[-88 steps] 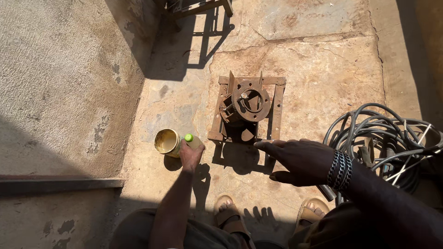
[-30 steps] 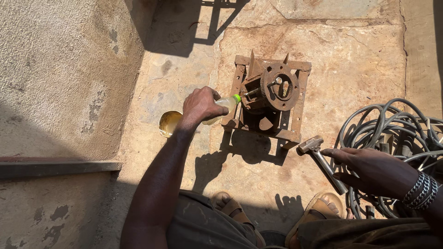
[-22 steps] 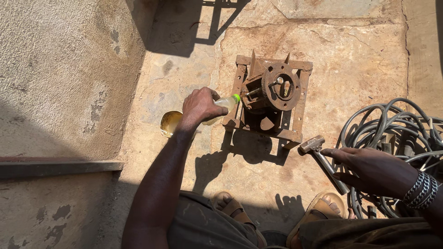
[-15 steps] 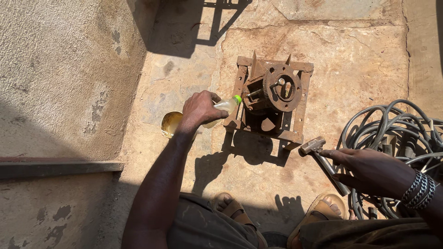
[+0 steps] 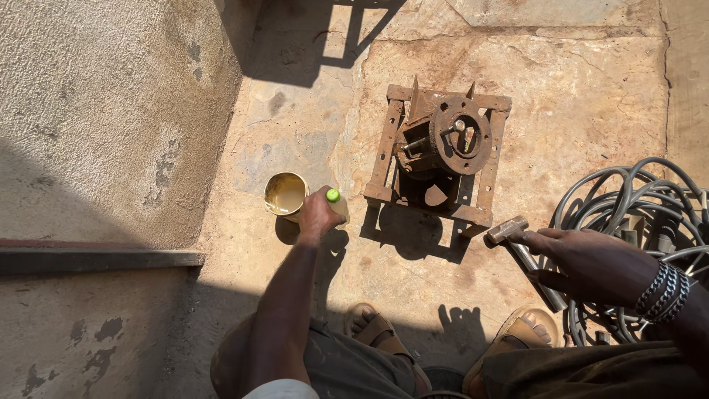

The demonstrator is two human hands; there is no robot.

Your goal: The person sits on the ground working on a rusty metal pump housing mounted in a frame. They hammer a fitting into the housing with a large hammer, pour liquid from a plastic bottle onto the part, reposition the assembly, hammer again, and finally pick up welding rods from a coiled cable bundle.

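So the bottle (image 5: 336, 203) with the green cap has come back down: half a second ago the left hand (image 5: 317, 214) had it tipped against the rusty metal frame (image 5: 441, 151), now it stands on the stone floor (image 5: 591, 96) just beside the open tin (image 5: 286, 195) of tan stuff, grip wrapped round it. The right hand (image 5: 591, 262) hasn't moved, fingers closed on the hammer (image 5: 526, 255) handle. Count: one bottle, one tin, one frame, one hammer, one coil of hoses (image 5: 642, 214), two sandals (image 5: 373, 329).

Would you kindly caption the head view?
Left hand grips green-capped bottle; right hand holds hammer beside rusty frame.
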